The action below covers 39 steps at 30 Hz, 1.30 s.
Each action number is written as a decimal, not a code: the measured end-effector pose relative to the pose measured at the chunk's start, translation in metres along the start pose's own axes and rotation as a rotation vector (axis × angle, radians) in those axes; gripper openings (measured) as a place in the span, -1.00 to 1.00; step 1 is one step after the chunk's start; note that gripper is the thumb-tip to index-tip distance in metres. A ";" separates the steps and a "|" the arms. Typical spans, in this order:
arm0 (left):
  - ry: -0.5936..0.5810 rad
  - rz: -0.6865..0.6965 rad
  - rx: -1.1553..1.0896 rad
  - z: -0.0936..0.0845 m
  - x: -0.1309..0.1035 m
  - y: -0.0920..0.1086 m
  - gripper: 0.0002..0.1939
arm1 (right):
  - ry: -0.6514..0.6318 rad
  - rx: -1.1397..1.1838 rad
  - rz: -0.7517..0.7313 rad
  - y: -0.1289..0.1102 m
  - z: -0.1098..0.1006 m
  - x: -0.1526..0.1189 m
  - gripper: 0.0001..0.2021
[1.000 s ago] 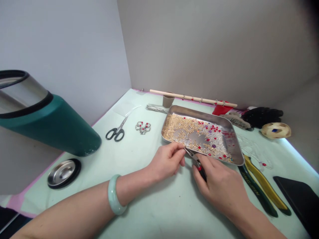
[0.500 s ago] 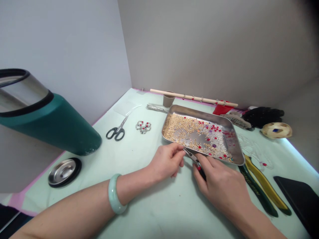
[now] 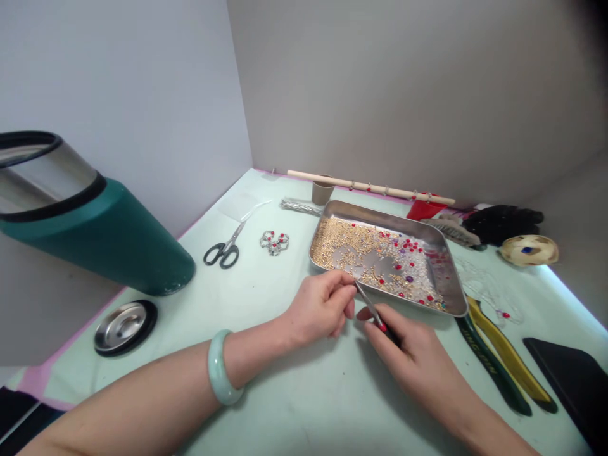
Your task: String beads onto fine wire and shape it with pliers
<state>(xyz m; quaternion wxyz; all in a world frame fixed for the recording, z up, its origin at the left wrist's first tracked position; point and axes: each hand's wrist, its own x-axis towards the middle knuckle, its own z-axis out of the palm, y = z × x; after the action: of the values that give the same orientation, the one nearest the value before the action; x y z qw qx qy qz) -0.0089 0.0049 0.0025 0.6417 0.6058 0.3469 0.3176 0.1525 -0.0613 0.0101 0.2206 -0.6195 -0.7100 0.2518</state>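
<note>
My left hand is closed in a pinch at the near edge of the metal bead tray; what its fingertips hold is too small to make out. Small pliers with a dark handle are held in my right hand, and their tips touch or nearly touch my left fingertips. Gold, clear, red and purple beads lie scattered in the tray. To the left on the table is a wire piece with red beads.
Scissors, a green tumbler and its lid are at left. Behind the tray, a wooden stick rests across a brown cup and a red cup. Yellow-green pliers and a black object lie right.
My right hand has rolled and shifted slightly down, turning the pliers so they show edge-on. My left hand keeps its pinch in nearly the same place.
</note>
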 end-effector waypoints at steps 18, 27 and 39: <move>0.016 -0.087 -0.058 -0.001 0.003 0.007 -0.89 | -0.021 -0.102 -0.053 0.000 -0.007 0.000 -0.72; 0.023 -0.104 -0.045 -0.001 0.005 0.000 -0.85 | 0.165 -0.490 -0.139 0.011 -0.003 -0.003 -0.75; 0.040 -0.121 -0.008 -0.001 0.004 0.003 -0.80 | -0.112 -0.192 -0.086 0.005 -0.045 0.002 -0.76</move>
<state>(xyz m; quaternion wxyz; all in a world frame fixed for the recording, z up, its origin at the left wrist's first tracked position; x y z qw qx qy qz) -0.0075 0.0091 0.0047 0.6550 0.5747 0.3943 0.2919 0.1842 -0.0550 0.0416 0.1307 -0.5920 -0.7678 0.2070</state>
